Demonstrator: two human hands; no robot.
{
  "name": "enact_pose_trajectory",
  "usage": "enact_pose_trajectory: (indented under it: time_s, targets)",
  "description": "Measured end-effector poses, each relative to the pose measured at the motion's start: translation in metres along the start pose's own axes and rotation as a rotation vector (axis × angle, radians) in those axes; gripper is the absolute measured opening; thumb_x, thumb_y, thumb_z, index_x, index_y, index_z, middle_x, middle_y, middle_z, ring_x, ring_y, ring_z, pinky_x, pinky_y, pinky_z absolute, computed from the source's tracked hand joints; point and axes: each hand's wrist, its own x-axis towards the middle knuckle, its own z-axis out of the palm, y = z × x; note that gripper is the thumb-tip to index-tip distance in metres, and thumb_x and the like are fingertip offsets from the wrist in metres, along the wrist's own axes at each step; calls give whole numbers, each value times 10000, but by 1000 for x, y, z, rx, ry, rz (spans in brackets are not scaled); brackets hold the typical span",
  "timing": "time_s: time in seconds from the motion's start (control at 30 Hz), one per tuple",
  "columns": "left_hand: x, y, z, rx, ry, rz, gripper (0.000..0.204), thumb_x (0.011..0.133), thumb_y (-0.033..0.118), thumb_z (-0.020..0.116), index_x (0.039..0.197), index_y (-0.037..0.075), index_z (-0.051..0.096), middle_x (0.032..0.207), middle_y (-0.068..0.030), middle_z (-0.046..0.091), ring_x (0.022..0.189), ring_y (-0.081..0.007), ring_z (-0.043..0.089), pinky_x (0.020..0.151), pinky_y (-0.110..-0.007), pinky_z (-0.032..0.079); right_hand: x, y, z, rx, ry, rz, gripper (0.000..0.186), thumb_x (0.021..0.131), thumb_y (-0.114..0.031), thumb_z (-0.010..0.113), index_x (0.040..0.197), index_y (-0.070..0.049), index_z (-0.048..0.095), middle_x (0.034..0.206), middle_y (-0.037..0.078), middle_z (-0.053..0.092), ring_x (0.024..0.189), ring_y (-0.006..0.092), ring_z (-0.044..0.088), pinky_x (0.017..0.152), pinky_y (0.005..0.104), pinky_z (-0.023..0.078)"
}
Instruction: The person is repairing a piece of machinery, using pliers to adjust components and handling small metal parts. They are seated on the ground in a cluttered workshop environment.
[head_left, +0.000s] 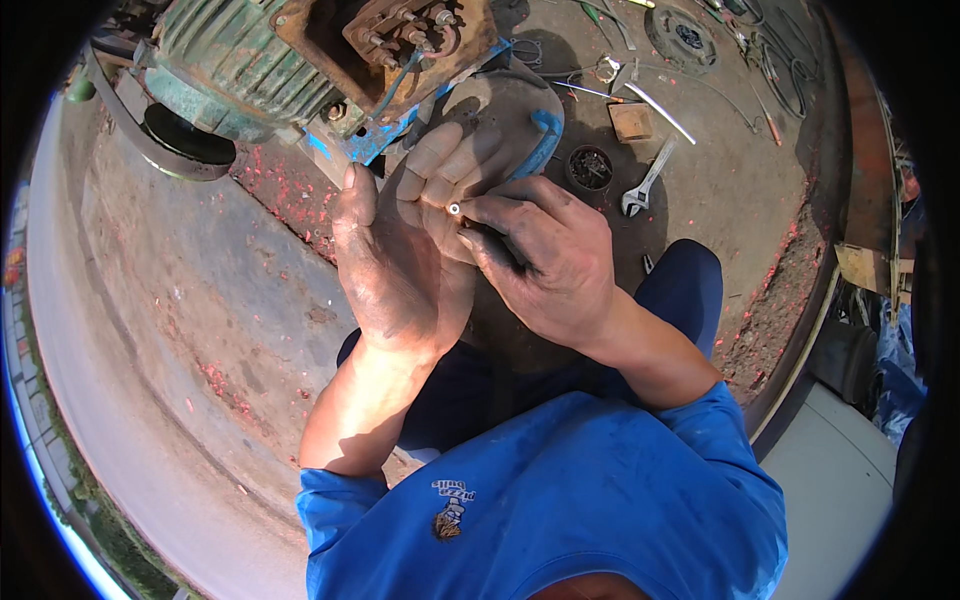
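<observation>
My left hand (405, 260) is turned palm up with its blackened fingers stretched out and the thumb apart. Over that palm, the thumb and forefinger of my right hand (550, 250) are pinched on a small round metal piece with a dark hole (454, 209). Its exact kind is too small to make out. Just beyond my hands sits a green finned electric motor (235, 65). On it is a rusty terminal box (300, 30), uncovered, with several studs and a wire (398, 85) inside.
To the right on the ground are an adjustable wrench (648, 180), a round tin of small dark parts (589, 168), a small brown block (630, 122) and a white stick (660, 112). Farther off lie a round metal disc (682, 38), cables (785, 75) and a screwdriver (768, 115). A blue curved bar (543, 145) stands near my fingers.
</observation>
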Motion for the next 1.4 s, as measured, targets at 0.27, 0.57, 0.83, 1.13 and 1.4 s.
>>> enact_pose_trajectory:
  time_s: [0.27,0.57,0.83,1.13,1.4]
  targets:
    - [3,-14,-4,556,-57,237,870,1057,671,367,1570,-30,423,1627,-234,410,1516,-375,372,1275,-506,232,14,2,3,-89,-110,-23,272,776,-21,852,1012,-56,723,893,104,706,750,304,682,641,393,556]
    - [3,-2,-15,517,42,400,670,1048,520,519,1473,1,533,1468,-159,582,1366,-302,531,1137,-444,379,81,21,17,-16,305,-80,185,839,24,800,1014,-19,755,970,143,763,809,253,743,708,329,575]
    - [2,3,-16,538,27,409,675,1037,526,547,1444,-12,547,1369,-158,611,1271,-279,564,1077,-426,404,93,25,37,-86,413,-146,184,836,2,826,1002,-36,756,935,131,741,809,287,725,722,355,569]
    - [2,5,-17,525,5,422,643,1028,479,571,1425,-26,542,1312,-150,635,1235,-260,571,1075,-411,401,99,31,33,-315,419,-269,221,759,-96,851,952,-100,744,883,64,671,780,310,657,661,405,536]
    - [-1,4,-10,550,1,415,638,1030,482,569,1406,-33,549,1287,-139,640,1196,-242,568,1046,-386,393,104,25,22,-449,293,-249,217,772,-132,872,892,-83,698,808,77,659,727,313,643,629,411,517]
